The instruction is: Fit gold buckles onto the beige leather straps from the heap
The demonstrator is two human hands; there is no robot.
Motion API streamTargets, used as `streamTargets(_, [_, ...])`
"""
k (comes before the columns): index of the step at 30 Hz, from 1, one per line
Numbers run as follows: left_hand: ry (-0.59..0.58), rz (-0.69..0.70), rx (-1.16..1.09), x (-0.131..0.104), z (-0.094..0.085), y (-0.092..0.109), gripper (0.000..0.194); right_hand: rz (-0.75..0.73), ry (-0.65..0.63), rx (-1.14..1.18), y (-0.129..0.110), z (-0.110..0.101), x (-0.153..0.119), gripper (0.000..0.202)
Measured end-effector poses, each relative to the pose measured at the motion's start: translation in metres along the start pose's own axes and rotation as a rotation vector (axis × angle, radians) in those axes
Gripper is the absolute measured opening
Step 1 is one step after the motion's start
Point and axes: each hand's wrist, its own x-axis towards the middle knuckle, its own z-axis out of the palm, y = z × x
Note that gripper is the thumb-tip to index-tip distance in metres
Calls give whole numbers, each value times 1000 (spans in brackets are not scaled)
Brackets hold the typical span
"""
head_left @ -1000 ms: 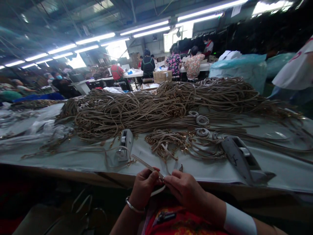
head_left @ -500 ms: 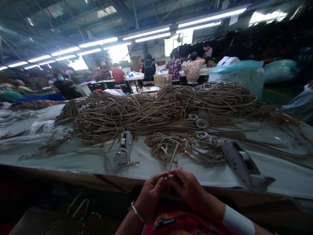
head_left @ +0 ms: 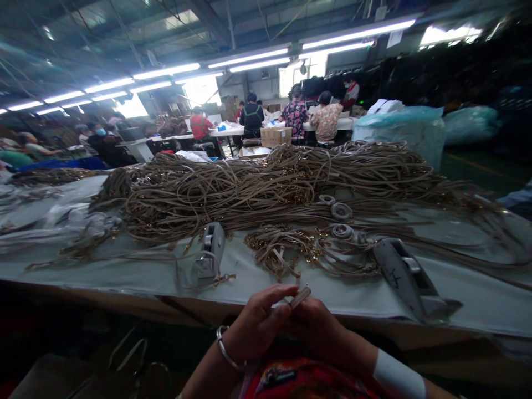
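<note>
Both hands meet at the table's near edge, low in the middle of the view. A short piece of light strap sticks up between them. My left hand, with a silver bangle at the wrist, has its fingers closed around the strap's lower end. My right hand is closed against the strap from the other side, its fingertips partly hidden. Just beyond them lies a small heap of beige straps with gold clasps.
A large pile of long beige straps spans the table. One grey tape dispenser stands left of centre, another at the right. White rings lie between. People sit at far tables behind a cardboard box.
The strap between my hands was long and upright; now a shorter, tilted length shows. My left hand has turned, with its fingers more over the top. The view has shifted slightly.
</note>
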Motion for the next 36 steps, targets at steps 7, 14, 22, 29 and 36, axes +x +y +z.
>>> streamTargets(7, [0,-225,-188,-1,-6,0,37,130,66,-26,6,-6,-9,12])
streamTargets(14, [-67,-342,31,-17,-24,-22,36,178,89,-77,5,-6,-11,5])
streamTargets(22, [-137,-304,-36,-17,-20,-39,39,182,43,-63,2,-2,-10,5])
streamTargets(29, [-3,-294,20,-13,4,-53,38,225,63,-46,4,2,-11,4])
streamTargets(36, [174,-232,133,-19,15,-64,40,281,105,16,5,3,-14,19])
